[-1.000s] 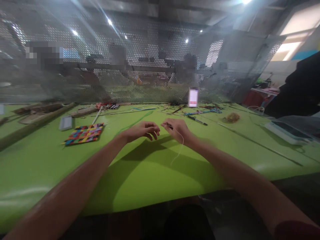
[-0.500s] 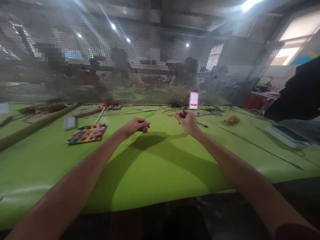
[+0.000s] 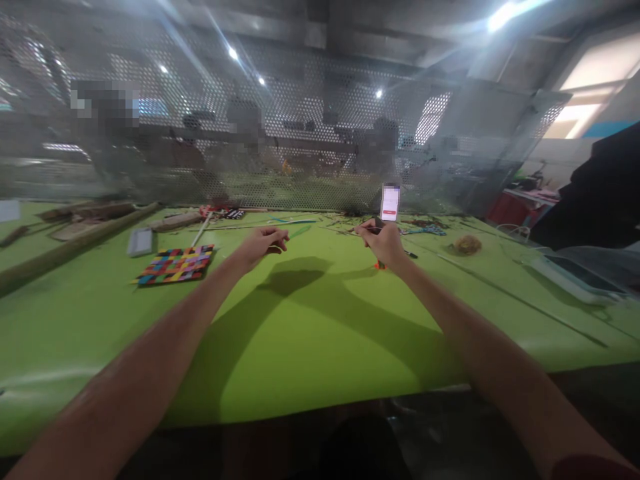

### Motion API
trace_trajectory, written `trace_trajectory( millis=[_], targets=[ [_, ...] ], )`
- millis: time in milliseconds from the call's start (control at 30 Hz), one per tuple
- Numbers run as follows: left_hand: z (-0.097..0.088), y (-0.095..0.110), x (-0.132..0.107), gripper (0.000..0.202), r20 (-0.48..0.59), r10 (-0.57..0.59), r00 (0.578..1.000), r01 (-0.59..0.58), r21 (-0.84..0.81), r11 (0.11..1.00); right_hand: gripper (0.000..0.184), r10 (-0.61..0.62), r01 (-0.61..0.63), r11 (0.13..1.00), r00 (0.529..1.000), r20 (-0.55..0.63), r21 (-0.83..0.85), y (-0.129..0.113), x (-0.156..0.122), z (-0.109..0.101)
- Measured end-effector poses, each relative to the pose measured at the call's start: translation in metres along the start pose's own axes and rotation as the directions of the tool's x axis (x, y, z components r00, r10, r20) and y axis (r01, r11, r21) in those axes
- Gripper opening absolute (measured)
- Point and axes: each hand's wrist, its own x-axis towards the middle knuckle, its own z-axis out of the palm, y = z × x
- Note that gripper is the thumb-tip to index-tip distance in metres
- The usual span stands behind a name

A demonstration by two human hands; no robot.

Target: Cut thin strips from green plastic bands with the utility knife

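Note:
My left hand hovers over the green table left of centre, fingers curled inward; anything in its fingertips is too small to make out. Just beyond those fingertips is a light green leaf-shaped strip. My right hand is raised right of centre, thumb and fingers pinched together on something too thin to identify. A small orange-red piece shows directly below its palm; whether it hangs from the hand or lies on the table I cannot tell. A dark pen is partly hidden behind the right wrist.
A multicoloured woven square and a whitish box lie at left, beside a long wooden pole. A lit phone stands at the back, near blue scissors. Rightward are a tan bundle, a thin stick and a tray.
My left hand has shifted left and slightly up, and its fingers look a little less tightly curled. My right hand has moved slightly right. The orange-red piece has come into view below it.

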Motion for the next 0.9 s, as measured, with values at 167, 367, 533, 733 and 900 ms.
trace_trajectory(
  millis=[167, 367, 533, 733, 900],
  targets=[
    [-0.003, 0.000, 0.002, 0.034, -0.106, 0.013, 0.994, -0.016, -0.024, 1.000, 0.044, -0.008, 0.008, 1.000, 1.000, -0.006, -0.004, 0.005, 0.003, 0.000],
    [-0.005, -0.003, 0.005, 0.038, -0.187, 0.030, 0.982, -0.039, -0.041, 0.998, 0.045, -0.006, 0.006, 1.000, 1.000, -0.004, -0.010, 0.014, 0.008, -0.005],
    [-0.009, -0.006, 0.009, 0.039, -0.276, 0.056, 0.959, -0.069, -0.038, 0.997, 0.046, -0.067, 0.061, 0.989, 0.997, -0.045, -0.132, 0.030, 0.016, -0.009],
    [-0.011, -0.007, 0.011, 0.035, -0.285, 0.065, 0.956, -0.075, -0.023, 0.997, 0.043, -0.089, 0.077, 0.975, 0.995, -0.049, -0.207, 0.044, 0.022, -0.010],
    [-0.013, -0.011, 0.013, 0.036, -0.283, 0.087, 0.955, -0.080, 0.035, 0.996, 0.041, -0.096, 0.076, 0.957, 0.994, -0.059, -0.280, 0.050, 0.025, -0.010]
  ],
)
